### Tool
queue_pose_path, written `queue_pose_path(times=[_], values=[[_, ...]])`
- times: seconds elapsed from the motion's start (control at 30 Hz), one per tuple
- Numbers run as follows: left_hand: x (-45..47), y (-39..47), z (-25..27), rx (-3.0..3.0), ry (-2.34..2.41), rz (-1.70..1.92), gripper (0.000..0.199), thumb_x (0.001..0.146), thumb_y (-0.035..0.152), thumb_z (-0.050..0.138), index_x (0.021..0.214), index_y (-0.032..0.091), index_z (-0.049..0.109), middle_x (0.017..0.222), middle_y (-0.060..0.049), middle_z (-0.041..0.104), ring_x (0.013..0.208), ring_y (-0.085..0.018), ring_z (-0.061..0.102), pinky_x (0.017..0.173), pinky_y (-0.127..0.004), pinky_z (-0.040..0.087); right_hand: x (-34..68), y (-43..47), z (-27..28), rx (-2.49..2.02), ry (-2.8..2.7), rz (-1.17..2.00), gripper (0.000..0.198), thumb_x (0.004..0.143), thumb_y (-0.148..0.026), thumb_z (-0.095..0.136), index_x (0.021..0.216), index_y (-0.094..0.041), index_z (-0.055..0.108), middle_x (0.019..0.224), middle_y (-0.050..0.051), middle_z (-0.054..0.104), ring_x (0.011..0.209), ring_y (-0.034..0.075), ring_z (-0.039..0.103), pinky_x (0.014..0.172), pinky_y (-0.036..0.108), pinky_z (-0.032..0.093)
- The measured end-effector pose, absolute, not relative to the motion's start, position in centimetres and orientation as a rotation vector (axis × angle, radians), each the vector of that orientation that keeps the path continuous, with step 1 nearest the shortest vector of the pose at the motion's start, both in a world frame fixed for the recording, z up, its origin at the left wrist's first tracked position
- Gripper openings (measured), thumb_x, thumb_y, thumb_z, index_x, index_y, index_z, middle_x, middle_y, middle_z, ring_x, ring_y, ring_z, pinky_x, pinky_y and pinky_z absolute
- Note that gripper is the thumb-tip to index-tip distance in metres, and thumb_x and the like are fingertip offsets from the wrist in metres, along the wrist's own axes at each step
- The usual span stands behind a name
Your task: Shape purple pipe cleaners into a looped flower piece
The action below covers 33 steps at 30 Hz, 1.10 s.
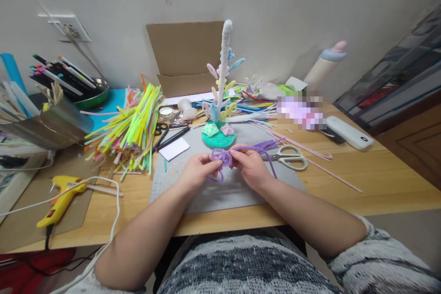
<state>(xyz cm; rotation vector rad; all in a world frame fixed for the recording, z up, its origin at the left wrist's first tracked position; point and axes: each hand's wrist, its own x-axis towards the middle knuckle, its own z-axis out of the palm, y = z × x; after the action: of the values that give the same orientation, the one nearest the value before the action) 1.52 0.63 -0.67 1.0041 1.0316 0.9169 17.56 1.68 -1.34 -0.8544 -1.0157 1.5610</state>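
Between my hands, above the grey mat, is a purple pipe cleaner [223,156] bent into several loops. My left hand [199,168] pinches the looped part from the left. On the other side, my right hand [251,165] grips the same pipe cleaner, and its loose end curves over that hand and down to the right. Just behind them stands a pipe cleaner ornament with a round green base [219,137], a white wrapped stem [224,59] and pastel butterfly and petal shapes. Scissors [291,158] lie beside my right hand, near loose purple pipe cleaners [267,144].
A large bundle of coloured pipe cleaners [134,124] lies at left, near a yellow glue gun [62,197] whose white cord loops by my left forearm. Black pens [174,138] and a white card [174,149] lie on the grey mat [227,193]. Pink pipe cleaners [299,144] stretch rightwards.
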Motion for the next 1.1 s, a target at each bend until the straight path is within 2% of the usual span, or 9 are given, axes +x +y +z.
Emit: queue_pose_path(times=[0.1, 0.2, 0.3, 0.4, 0.5, 0.57, 0.7, 0.87, 1.1], values=[[1.5, 0.6, -0.4, 1.071, 1.074, 0.948, 0.030, 0.060, 0.037, 0.074, 0.071, 0.011, 0.066, 0.057, 0.000, 0.056, 0.049, -0.007, 0.046, 0.050, -0.021, 0.037, 17.6, 1.9, -1.5, -0.816, -0.873, 1.828, 0.019, 0.072, -0.034, 0.067, 0.071, -0.017, 0.060, 0.062, -0.002, 0.057, 0.053, 0.008, 0.048, 0.051, 0.022, 0.037], [1.5, 0.5, -0.2, 1.118, 1.116, 0.983, 0.028, 0.061, 0.037, 0.073, 0.068, 0.012, 0.063, 0.056, 0.000, 0.056, 0.049, -0.007, 0.045, 0.050, -0.021, 0.035, 17.6, 1.8, -1.4, -0.797, -0.979, 1.866, 0.031, 0.075, -0.047, 0.061, 0.075, -0.016, 0.061, 0.064, -0.001, 0.058, 0.053, 0.009, 0.050, 0.050, 0.022, 0.038], [1.4, 0.6, -0.2, 1.177, 1.118, 0.983, 0.028, 0.064, 0.038, 0.070, 0.068, 0.012, 0.061, 0.057, 0.000, 0.055, 0.050, -0.008, 0.046, 0.051, -0.021, 0.036, 17.9, 1.2, -1.1, -0.937, -1.358, 1.638, 0.037, 0.077, -0.050, 0.058, 0.062, -0.016, 0.056, 0.052, -0.001, 0.053, 0.047, 0.010, 0.047, 0.046, 0.024, 0.034], [1.5, 0.5, -0.2, 1.265, 1.164, 1.006, 0.024, 0.067, 0.036, 0.067, 0.068, 0.013, 0.058, 0.057, 0.001, 0.055, 0.051, -0.009, 0.047, 0.051, -0.022, 0.037, 18.3, 0.4, -0.7, -1.024, -1.688, 1.129, 0.040, 0.081, -0.041, 0.055, 0.050, -0.018, 0.048, 0.046, -0.002, 0.046, 0.046, 0.010, 0.041, 0.049, 0.026, 0.033], [1.6, 0.3, 0.1, 1.432, 1.231, 1.027, 0.017, 0.069, 0.029, 0.064, 0.066, 0.015, 0.057, 0.058, 0.002, 0.055, 0.054, -0.009, 0.047, 0.053, -0.021, 0.036, 18.5, 0.0, -0.4, -1.015, -1.651, 0.813, 0.014, 0.080, -0.034, 0.058, 0.079, -0.020, 0.059, 0.066, 0.000, 0.054, 0.054, 0.011, 0.044, 0.052, 0.026, 0.036], [1.6, 0.2, 0.3, 1.516, 1.227, 1.011, 0.012, 0.069, 0.026, 0.063, 0.067, 0.015, 0.059, 0.061, 0.001, 0.057, 0.057, -0.010, 0.048, 0.056, -0.022, 0.036, 18.5, 0.3, -0.5, -1.009, -1.674, 0.783, 0.021, 0.078, -0.032, 0.061, 0.096, -0.022, 0.059, 0.083, 0.003, 0.058, 0.060, 0.012, 0.047, 0.055, 0.027, 0.038], [1.7, 0.1, 0.7, 1.433, 1.197, 1.015, 0.016, 0.070, 0.031, 0.065, 0.073, 0.015, 0.062, 0.068, 0.000, 0.062, 0.059, -0.011, 0.051, 0.058, -0.022, 0.038, 18.4, 1.2, -0.6, -1.018, -1.619, 1.058, 0.013, 0.077, -0.032, 0.062, 0.082, -0.020, 0.060, 0.077, 0.002, 0.058, 0.063, 0.012, 0.049, 0.056, 0.026, 0.037], [1.5, 0.3, 0.8, 1.208, 1.172, 0.975, 0.032, 0.064, 0.042, 0.071, 0.071, 0.013, 0.062, 0.058, 0.001, 0.056, 0.049, -0.007, 0.043, 0.049, -0.021, 0.032, 18.1, 1.5, -0.1, -0.998, -1.279, 1.624, 0.027, 0.068, -0.039, 0.068, 0.076, -0.018, 0.055, 0.057, -0.006, 0.048, 0.044, 0.005, 0.035, 0.042, 0.020, 0.023], [1.4, 0.5, 0.2, 1.023, 0.997, 0.934, 0.028, 0.067, 0.039, 0.069, 0.071, 0.013, 0.060, 0.053, 0.003, 0.051, 0.048, -0.006, 0.041, 0.050, -0.020, 0.031, 18.0, 1.3, 0.0, -1.036, -1.258, 1.624, 0.030, 0.065, -0.041, 0.070, 0.066, -0.017, 0.053, 0.049, -0.008, 0.045, 0.042, 0.004, 0.033, 0.042, 0.020, 0.021]])
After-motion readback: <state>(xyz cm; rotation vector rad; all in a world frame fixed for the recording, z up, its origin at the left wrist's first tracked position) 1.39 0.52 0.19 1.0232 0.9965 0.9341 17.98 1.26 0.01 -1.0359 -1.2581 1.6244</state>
